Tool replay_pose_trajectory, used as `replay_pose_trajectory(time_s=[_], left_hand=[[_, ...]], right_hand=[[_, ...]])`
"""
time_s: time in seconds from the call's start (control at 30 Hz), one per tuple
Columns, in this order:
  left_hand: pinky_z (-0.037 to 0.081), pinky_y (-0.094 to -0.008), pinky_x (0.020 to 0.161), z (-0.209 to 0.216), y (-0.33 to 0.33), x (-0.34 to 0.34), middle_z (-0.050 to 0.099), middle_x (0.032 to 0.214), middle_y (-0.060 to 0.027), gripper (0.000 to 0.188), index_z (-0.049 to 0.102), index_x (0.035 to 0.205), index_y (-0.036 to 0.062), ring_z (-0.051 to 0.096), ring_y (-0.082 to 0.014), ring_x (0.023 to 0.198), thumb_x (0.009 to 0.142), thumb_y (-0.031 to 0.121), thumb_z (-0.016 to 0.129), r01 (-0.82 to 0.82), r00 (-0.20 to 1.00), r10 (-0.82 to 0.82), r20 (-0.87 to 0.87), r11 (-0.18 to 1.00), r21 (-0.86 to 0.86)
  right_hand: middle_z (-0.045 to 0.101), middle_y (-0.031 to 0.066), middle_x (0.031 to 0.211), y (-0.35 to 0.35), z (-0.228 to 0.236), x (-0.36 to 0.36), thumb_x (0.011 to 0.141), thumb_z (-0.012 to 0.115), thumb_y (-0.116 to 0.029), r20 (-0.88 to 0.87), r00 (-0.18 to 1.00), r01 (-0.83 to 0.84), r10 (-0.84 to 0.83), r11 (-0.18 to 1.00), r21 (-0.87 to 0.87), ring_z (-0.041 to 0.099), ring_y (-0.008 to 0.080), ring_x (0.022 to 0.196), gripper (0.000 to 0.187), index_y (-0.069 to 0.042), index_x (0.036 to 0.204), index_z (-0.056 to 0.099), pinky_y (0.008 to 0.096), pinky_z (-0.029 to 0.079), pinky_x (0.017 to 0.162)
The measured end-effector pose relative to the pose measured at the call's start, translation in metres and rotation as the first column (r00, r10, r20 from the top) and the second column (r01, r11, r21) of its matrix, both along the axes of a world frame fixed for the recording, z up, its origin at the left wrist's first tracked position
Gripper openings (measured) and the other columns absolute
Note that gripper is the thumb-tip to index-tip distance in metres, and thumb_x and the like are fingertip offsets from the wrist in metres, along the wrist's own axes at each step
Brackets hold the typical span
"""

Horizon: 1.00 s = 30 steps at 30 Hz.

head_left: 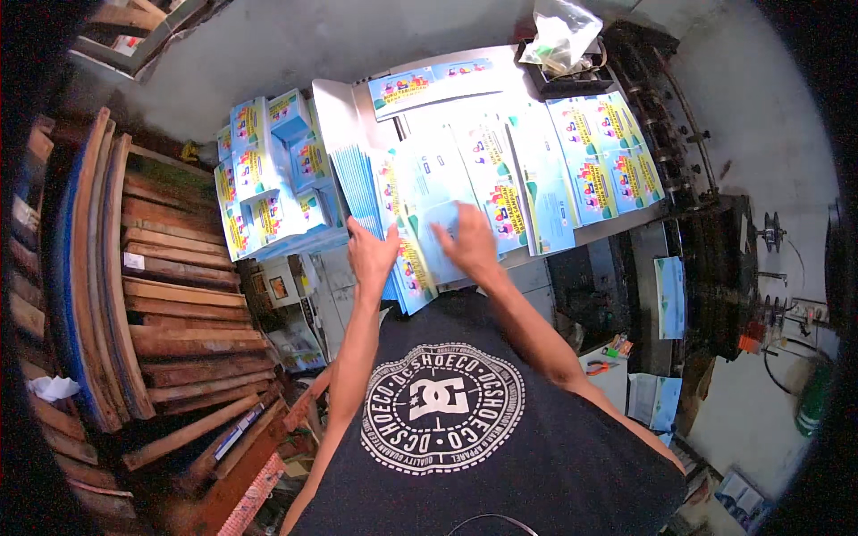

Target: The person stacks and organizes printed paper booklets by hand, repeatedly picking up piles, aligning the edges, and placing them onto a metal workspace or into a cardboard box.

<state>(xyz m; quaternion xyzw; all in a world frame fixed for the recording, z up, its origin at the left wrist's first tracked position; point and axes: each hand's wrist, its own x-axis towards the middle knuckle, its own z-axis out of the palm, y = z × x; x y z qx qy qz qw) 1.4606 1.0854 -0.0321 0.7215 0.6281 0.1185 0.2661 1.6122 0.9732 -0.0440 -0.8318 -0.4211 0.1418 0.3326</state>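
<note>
My left hand (371, 255) is closed at the near end of a stack of folded printed covers (356, 183), its thumb and fingers apart around the blue folded edges. To the right of it, a printed cover sheet (438, 192) in light blue lies spread out, its near corner over the table edge. Above that sheet is my right hand (471, 243), slightly blurred, thumb and fingers apart with nothing seen between them. More printed sheets (492, 179) lie overlapped to the right of it.
Stacked printed booklets (268, 179) stand at the table's left. Flat uncut sheets (603, 156) lie at the right, near a dark machine (679, 134). A black box (563, 76) with a plastic bag is at the back. Wooden planks (192, 295) fill the left side.
</note>
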Motion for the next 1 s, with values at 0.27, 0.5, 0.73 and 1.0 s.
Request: replay_pose_trajectory(time_s=[0.27,0.5,0.73,1.0], left_hand=[[0.046,-0.0518,0.093,-0.014,0.007,0.009,0.059,0.114,-0.0388,0.095,0.028,0.138,-0.0136,0.059,-0.0493,0.108,0.081,0.05,0.071,-0.1,0.995,0.101,0.021,0.993,-0.057],[0.047,-0.0535,0.09,-0.003,0.001,0.013,0.061,0.11,-0.0378,0.086,0.031,0.135,-0.0129,0.06,-0.0503,0.104,0.081,0.041,0.07,0.016,0.999,-0.015,-0.034,1.0,0.02],[0.048,-0.0547,0.084,-0.005,0.001,0.015,0.063,0.1,-0.0364,0.078,0.033,0.132,-0.0125,0.062,-0.0519,0.094,0.081,0.035,0.07,0.026,0.998,-0.023,-0.059,0.999,0.041],[0.048,-0.0549,0.085,-0.004,-0.003,0.019,0.064,0.1,-0.0352,0.074,0.035,0.131,-0.0104,0.062,-0.0511,0.095,0.082,0.035,0.068,0.031,0.998,-0.027,-0.051,0.997,0.069]], right_hand=[[0.065,0.0273,0.09,0.036,-0.006,-0.033,0.082,0.067,-0.02,-0.188,0.943,-0.295,0.275,0.952,-0.085,0.063,0.045,0.089,0.034,0.004,0.104,0.056,0.0508,0.052,0.076],[0.061,0.0221,0.109,-0.005,-0.027,0.03,0.076,0.079,-0.042,0.128,0.991,-0.024,0.026,1.0,-0.017,0.057,0.0368,0.108,0.077,0.006,0.129,0.051,0.0468,0.046,0.093],[0.062,0.0141,0.102,-0.009,-0.022,0.036,0.071,0.084,-0.034,0.118,0.986,0.123,-0.115,0.991,-0.06,0.058,0.0325,0.098,0.053,-0.003,0.106,0.06,0.0455,0.047,0.08],[0.064,0.0121,0.067,-0.009,-0.007,0.049,0.081,0.076,-0.017,-0.261,0.955,0.189,-0.142,0.968,0.167,0.062,0.0227,0.06,0.021,0.001,0.078,0.065,0.0358,0.048,0.057]])
